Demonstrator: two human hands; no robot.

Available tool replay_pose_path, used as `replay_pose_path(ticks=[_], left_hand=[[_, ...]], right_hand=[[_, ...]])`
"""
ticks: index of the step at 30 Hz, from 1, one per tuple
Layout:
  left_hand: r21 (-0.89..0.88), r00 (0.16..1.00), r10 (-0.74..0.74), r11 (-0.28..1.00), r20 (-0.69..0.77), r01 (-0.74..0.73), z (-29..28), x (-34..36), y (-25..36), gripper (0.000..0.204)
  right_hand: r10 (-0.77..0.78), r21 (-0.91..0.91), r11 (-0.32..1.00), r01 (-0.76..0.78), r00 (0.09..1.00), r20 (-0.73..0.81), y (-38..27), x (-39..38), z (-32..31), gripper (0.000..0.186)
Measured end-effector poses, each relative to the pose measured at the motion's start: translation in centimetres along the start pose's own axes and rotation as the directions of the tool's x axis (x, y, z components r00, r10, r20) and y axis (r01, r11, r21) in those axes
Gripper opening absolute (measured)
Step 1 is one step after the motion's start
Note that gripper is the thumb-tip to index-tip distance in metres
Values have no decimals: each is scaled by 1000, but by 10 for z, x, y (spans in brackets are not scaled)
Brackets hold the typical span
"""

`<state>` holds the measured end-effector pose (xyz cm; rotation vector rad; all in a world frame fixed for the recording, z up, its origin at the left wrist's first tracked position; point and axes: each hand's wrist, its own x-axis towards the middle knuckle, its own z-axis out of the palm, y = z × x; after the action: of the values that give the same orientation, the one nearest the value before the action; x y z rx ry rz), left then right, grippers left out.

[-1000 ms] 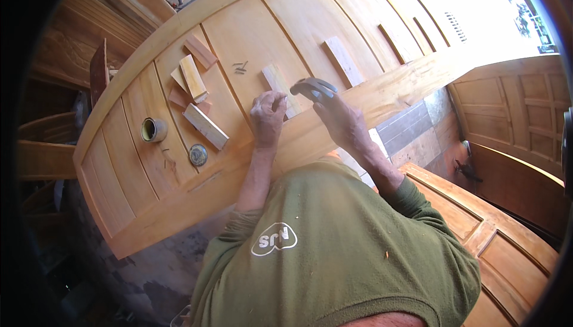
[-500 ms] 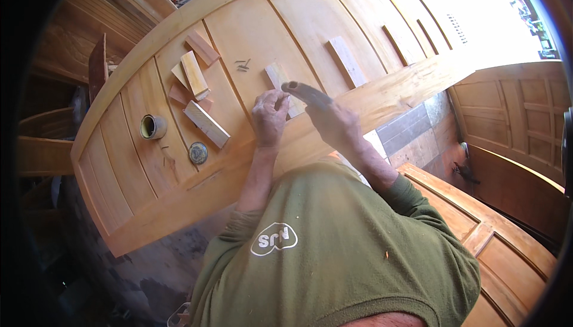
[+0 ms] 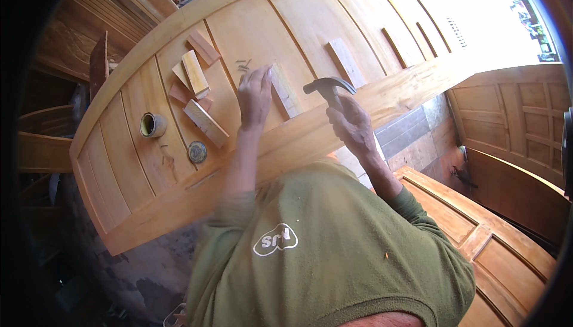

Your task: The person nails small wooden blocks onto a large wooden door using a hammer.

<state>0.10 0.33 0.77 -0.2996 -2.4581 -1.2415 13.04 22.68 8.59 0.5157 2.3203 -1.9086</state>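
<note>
My right hand (image 3: pixel 353 125) grips a claw hammer (image 3: pixel 330 86) by its handle, with the metal head raised above the front rail of a wooden panel door (image 3: pixel 250 25). My left hand (image 3: pixel 255 97) is over the door, slightly blurred, fingers stretched out and no object visible in them. Beside it lies a pale wood block (image 3: pixel 286 97), its end near the rail. A few nails (image 3: pixel 243 65) rest on the door just past my left fingers.
Several wood offcuts (image 3: pixel 194 73) lie piled on the left. Closer are an open tin (image 3: pixel 153 125) and a round lid (image 3: pixel 197 152). Another block (image 3: pixel 346 62) sits to the right. More panelled doors (image 3: pixel 513 118) stand at the right and lie near my right side.
My left hand has left the block's near end and moved left and away from me, toward the nails, its fingers loosening from a pinch. The hammer has moved right, its head turned sideways.
</note>
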Motion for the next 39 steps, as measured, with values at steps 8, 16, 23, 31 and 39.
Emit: replay_pose_path(ticks=[8, 16, 23, 31, 39], left_hand=[[221, 978, 191, 954, 81, -204, 33, 13, -36, 23], [200, 983, 149, 965, 102, -167, 31, 11, -31, 20], [140, 990, 102, 983, 95, -115, 27, 12, -30, 20], [257, 979, 170, 947, 116, -195, 29, 11, -40, 21], [293, 955, 267, 910, 128, -294, 29, 19, -32, 20]], right_hand=[[-159, -336, 926, 172, 985, 67, 8, -4, 1, 37], [-484, -377, 812, 446, 875, -9, 30, 10, 8, 44], [-552, -442, 726, 528, 830, 84, 41, 27, 19, 45], [-544, -593, 628, 504, 829, 129, 7, 23, 23, 45], [-540, -563, 631, 534, 823, 176, 40, 48, 28, 40]])
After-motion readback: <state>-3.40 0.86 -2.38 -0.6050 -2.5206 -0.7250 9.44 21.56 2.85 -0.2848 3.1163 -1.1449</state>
